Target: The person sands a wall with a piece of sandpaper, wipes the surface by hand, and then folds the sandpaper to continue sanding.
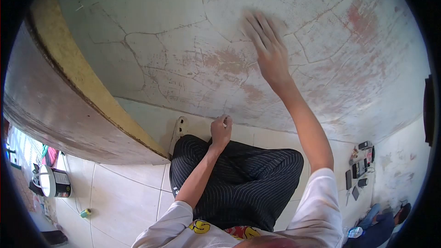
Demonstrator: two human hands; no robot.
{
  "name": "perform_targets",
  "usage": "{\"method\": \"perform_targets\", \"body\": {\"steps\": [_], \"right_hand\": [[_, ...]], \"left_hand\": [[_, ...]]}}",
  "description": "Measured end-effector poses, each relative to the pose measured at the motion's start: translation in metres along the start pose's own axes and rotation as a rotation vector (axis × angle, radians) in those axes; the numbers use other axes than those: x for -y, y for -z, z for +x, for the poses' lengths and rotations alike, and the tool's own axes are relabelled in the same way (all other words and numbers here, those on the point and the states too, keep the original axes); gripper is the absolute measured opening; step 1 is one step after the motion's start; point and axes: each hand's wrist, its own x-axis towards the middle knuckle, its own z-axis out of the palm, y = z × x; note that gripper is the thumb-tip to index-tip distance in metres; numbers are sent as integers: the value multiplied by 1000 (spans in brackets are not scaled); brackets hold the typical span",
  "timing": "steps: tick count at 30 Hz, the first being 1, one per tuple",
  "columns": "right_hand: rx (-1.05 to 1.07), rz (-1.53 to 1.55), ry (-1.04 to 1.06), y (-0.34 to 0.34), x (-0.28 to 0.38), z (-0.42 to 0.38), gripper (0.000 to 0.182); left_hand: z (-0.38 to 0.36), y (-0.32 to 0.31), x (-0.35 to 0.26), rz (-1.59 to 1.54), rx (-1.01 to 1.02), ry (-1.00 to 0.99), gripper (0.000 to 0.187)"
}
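Note:
My right hand [268, 46] lies against the cracked, patchy wall [179, 59], fingers stretched out and smeared by motion. Whether anything is under its palm is hidden. Closed over my lap, my left hand [221, 131] has its fingers curled together. A pale bit shows at its fingertips, too small to name. The wall carries long cracks, scraped patches and reddish-brown stains around my right hand. My legs, in dark striped trousers [239, 174], are folded on the tiled floor.
A yellow-edged panel [92, 73] juts out at the left. A white bucket [54, 181] and a small greenish object [85, 212] are on the floor tiles. Phones and small items [359, 167] lie at the right. Dark clothing [379, 229] and a clear bottle [355, 232] are at lower right.

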Motion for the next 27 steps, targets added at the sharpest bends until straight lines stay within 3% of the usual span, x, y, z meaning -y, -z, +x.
{"method": "perform_targets", "body": {"steps": [3,6,8,12,14,17,20,27], "right_hand": [[98,-17,-27,9,-10,-70,57],[212,-71,-37,17,-14,-87,55],[164,-35,-56,13,-13,-69,53],[-145,3,-20,-14,-4,20,51],[-225,83,-33,-11,8,71,48],[-79,-2,-15,-3,9,101,54],[-175,111,-44,1,-1,75,46],[116,-3,-61,33,-27,-66,52]], "left_hand": [[1,-4,-2,-5,11,-29,19],[-1,-12,-2,16,25,-58,19],[1,-16,1,4,42,-55,18],[2,-11,-3,-14,43,-12,19],[2,-12,5,94,-7,-141,22],[0,-11,8,92,52,-80,23],[0,-8,12,62,-5,-147,23],[0,-12,6,54,5,-108,23]]}}
